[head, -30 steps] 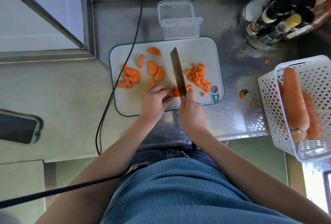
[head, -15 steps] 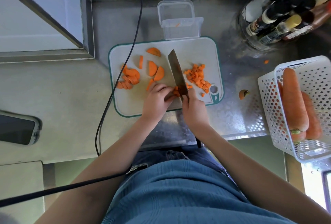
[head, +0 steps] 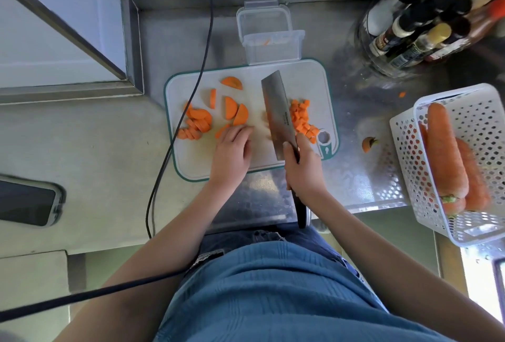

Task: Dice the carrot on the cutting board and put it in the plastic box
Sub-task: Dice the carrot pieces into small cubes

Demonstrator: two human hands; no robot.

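- right hand point(head: 303, 169) wrapped around the handle of the cleaver point(head: 280, 112), fingers curled tight; blade tilted over the cutting board point(head: 246, 161), just left of the diced carrot point(head: 300, 119).
- left hand point(head: 232, 150) palm down on the board, fingers held together, tips touching a carrot slice point(head: 222, 130).
- half-round carrot slices point(head: 200, 120) spread over the board's left half.
- plastic box point(head: 273, 45) open at the board's far edge, toward the counter's point(head: 90, 136) back edge, one orange scrap inside.
- whole carrots in a white basket point(head: 410, 150) at the counter's right edge.
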